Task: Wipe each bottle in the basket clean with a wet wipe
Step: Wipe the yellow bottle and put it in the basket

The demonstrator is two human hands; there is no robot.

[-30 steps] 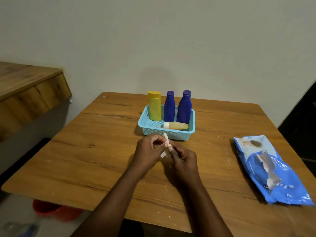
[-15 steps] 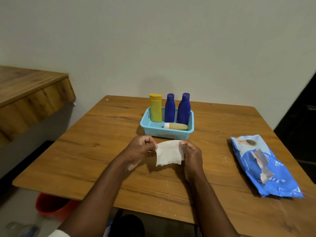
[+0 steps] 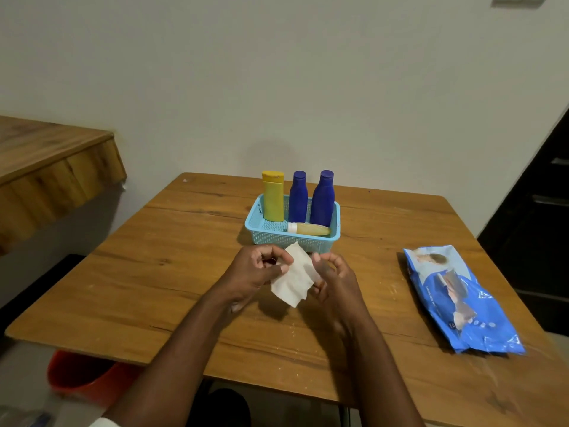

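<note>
I pinch the wet wipe (image 3: 293, 277) between both hands (image 3: 257, 271) (image 3: 334, 280); basket (image 3: 308, 241) at 12 o'clock, just beyond; 4 bottles unwiped.

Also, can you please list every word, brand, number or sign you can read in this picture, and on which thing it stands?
Nothing can be read with certainty.
Blue wipes pack: white lettering and a small number near its lower end, too blurred to read.
Yellow bottle, two blue bottles and the lying bottle: no text visible.
Basket: no label visible.
Wet wipe: plain white.
</note>
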